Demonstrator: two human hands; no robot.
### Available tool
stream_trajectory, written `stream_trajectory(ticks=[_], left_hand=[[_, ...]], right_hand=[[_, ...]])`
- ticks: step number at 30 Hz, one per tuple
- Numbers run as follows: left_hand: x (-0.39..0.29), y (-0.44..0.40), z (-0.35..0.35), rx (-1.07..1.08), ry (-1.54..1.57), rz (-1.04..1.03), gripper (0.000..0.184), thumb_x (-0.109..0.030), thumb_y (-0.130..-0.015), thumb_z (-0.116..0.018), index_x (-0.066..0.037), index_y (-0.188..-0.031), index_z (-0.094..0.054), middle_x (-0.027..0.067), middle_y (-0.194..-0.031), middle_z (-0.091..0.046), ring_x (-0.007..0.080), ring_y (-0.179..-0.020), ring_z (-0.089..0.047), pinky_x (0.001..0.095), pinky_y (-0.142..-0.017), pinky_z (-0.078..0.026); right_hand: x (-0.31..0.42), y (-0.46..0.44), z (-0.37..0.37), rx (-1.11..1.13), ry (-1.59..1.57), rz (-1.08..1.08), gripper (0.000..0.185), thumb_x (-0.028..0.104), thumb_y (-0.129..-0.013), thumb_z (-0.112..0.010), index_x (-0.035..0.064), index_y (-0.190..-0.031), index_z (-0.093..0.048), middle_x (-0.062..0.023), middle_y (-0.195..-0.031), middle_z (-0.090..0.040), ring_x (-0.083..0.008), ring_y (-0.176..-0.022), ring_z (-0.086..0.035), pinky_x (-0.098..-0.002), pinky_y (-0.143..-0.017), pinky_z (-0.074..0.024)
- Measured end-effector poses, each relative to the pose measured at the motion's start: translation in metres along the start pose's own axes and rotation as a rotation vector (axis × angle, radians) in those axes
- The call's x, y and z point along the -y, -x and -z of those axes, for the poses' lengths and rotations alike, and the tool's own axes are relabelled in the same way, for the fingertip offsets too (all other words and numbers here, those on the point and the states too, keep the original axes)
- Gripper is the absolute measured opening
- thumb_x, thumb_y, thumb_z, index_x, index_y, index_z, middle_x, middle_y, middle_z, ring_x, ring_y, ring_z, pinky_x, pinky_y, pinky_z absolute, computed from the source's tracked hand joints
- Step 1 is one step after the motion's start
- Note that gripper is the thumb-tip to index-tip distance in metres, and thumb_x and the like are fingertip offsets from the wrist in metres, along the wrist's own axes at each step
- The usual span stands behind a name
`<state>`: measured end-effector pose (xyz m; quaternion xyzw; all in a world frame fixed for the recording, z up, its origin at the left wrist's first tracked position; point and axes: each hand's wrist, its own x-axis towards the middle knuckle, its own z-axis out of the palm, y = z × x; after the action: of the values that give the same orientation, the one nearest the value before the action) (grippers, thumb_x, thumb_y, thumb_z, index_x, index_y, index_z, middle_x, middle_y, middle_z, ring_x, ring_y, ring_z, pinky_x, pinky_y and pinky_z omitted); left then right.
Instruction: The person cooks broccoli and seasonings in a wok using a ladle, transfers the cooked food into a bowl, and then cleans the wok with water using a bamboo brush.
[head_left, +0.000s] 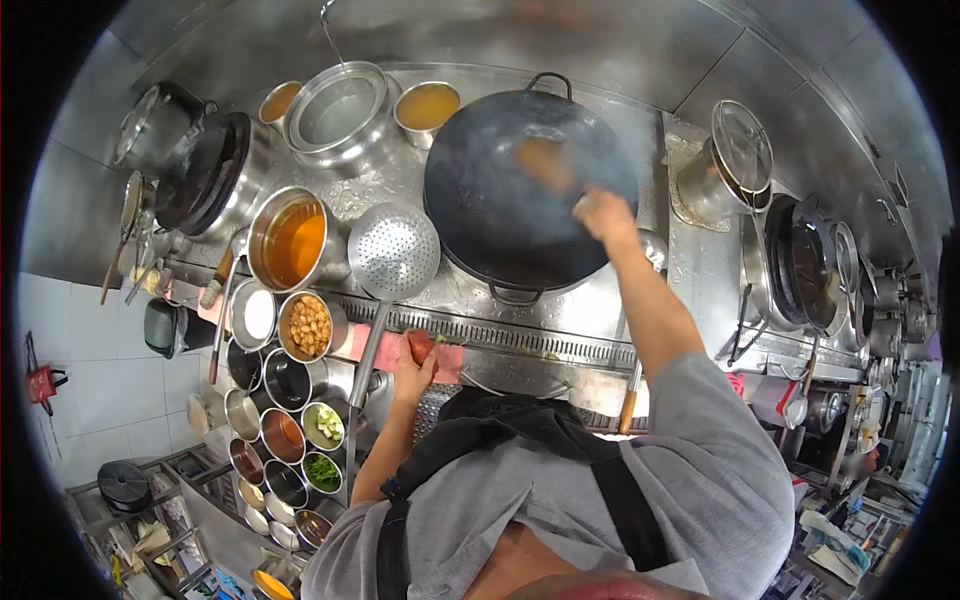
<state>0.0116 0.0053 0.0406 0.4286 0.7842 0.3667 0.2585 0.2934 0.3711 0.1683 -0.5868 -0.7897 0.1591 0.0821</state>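
Observation:
My right hand (606, 217) is closed on a brown, brush-like tool (545, 163), smeared by motion, over the inside of a large black wok (490, 210). The wok holds no food that I can make out, and faint steam or smoke hangs in it. At the counter's front edge, my left hand (413, 372) has its fingers round a small dark red thing (419, 346) whose kind I cannot make out. It is beside a pink cloth (449, 364). A perforated skimmer (394, 250) lies left of the wok, its long handle passing near my left hand.
Left stand a pot of orange liquid (299, 240), a tin of brown chunks (310, 327) and several ingredient tins, one with chopped greens (322, 471). Behind are a lidded pot (336, 105) and a tin of yellow liquid (427, 105). A strainer (742, 150) rests on a pot at right.

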Motion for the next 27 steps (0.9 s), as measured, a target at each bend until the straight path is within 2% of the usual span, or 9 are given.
stream_trajectory(ticks=[3, 6, 8, 12, 14, 19, 21, 25, 27], left_hand=[[0.002, 0.010, 0.008, -0.039, 0.041, 0.000, 0.069, -0.032, -0.080, -0.069, -0.005, -0.137, -0.040, 0.0286, -0.112, -0.061, 0.0462, -0.103, -0.059, 0.0487, -0.087, -0.048], [0.007, 0.020, 0.010, 0.071, -0.351, 0.165, 0.081, -0.040, -0.076, -0.069, -0.002, -0.140, -0.037, 0.0269, -0.117, -0.060, 0.0439, -0.105, -0.059, 0.0472, -0.094, -0.046], [0.026, 0.022, 0.005, 0.012, -0.404, 0.140, 0.083, -0.040, -0.076, -0.070, -0.001, -0.141, -0.036, 0.0268, -0.121, -0.058, 0.0434, -0.110, -0.056, 0.0465, -0.096, -0.044], [0.029, 0.027, 0.004, -0.055, -0.326, 0.189, 0.088, -0.040, -0.076, -0.071, 0.002, -0.143, -0.032, 0.0274, -0.132, -0.049, 0.0414, -0.120, -0.048, 0.0449, -0.101, -0.040], [0.033, 0.038, 0.007, -0.077, -0.322, 0.174, 0.087, -0.039, -0.077, -0.071, 0.003, -0.143, -0.032, 0.0275, -0.132, -0.049, 0.0406, -0.119, -0.049, 0.0448, -0.101, -0.040], [0.046, 0.098, 0.005, -0.288, -0.136, 0.198, 0.081, -0.032, -0.080, -0.069, 0.004, -0.143, -0.031, 0.0273, -0.124, -0.052, 0.0377, -0.111, -0.054, 0.0429, -0.097, -0.041], [0.091, 0.134, -0.002, -0.251, -0.223, 0.273, 0.074, -0.028, -0.082, -0.066, 0.005, -0.140, -0.035, 0.0275, -0.114, -0.058, 0.0403, -0.105, -0.057, 0.0443, -0.094, -0.044], [0.133, 0.224, 0.007, 0.310, -0.446, 0.610, 0.063, -0.029, -0.080, -0.064, 0.002, -0.131, -0.044, 0.0260, -0.101, -0.064, 0.0411, -0.093, -0.062, 0.0463, -0.085, -0.049], [0.145, 0.259, 0.016, 0.551, -0.469, 0.624, 0.057, -0.030, -0.080, -0.063, 0.001, -0.125, -0.048, 0.0250, -0.098, -0.065, 0.0404, -0.090, -0.063, 0.0460, -0.082, -0.049]], right_hand=[[0.005, 0.049, 0.003, 0.229, -0.131, 0.176, 0.057, 0.038, -0.077, -0.070, 0.0213, -0.130, -0.056, -0.0222, -0.110, -0.065, -0.0392, -0.106, -0.060, -0.0439, -0.095, -0.0470], [-0.035, 0.056, 0.049, 0.374, -0.010, 0.260, 0.054, 0.038, -0.074, -0.070, 0.0224, -0.125, -0.062, -0.0189, -0.111, -0.066, -0.0347, -0.106, -0.062, -0.0399, -0.097, -0.0461], [-0.083, 0.033, 0.096, 0.210, 0.079, 0.197, 0.049, 0.034, -0.075, -0.065, 0.0181, -0.121, -0.064, -0.0180, -0.104, -0.068, -0.0376, -0.096, -0.064, -0.0442, -0.091, -0.0493], [-0.099, 0.017, 0.147, -0.245, 0.195, -0.076, 0.042, 0.031, -0.083, -0.061, 0.0174, -0.123, -0.061, -0.0195, -0.106, -0.067, -0.0371, -0.100, -0.064, -0.0463, -0.088, -0.0494], [-0.105, 0.028, 0.148, -0.503, -0.078, -0.203, 0.048, 0.035, -0.086, -0.060, 0.0165, -0.131, -0.056, -0.0213, -0.109, -0.066, -0.0385, -0.105, -0.062, -0.0437, -0.091, -0.0485], [-0.116, 0.147, 0.053, -0.657, -0.608, -0.080, 0.062, 0.035, -0.088, -0.062, 0.0018, -0.138, -0.045, -0.0227, -0.125, -0.059, -0.0356, -0.116, -0.058, -0.0386, -0.096, -0.0443], [-0.093, 0.225, 0.013, -0.569, -0.826, -0.240, 0.059, 0.028, -0.089, -0.062, -0.0002, -0.138, -0.044, -0.0262, -0.122, -0.059, -0.0315, -0.111, -0.060, -0.0355, -0.093, -0.0447], [-0.124, 0.340, -0.112, -0.140, -0.606, -0.380, 0.071, 0.023, -0.082, -0.067, 0.0074, -0.144, -0.037, -0.0278, -0.118, -0.057, -0.0393, -0.105, -0.057, -0.0448, -0.090, -0.0452], [-0.113, 0.366, -0.099, -0.045, -0.500, -0.341, 0.071, 0.024, -0.081, -0.068, 0.0063, -0.143, -0.038, -0.0275, -0.118, -0.056, -0.0397, -0.107, -0.056, -0.0455, -0.091, -0.0446]])
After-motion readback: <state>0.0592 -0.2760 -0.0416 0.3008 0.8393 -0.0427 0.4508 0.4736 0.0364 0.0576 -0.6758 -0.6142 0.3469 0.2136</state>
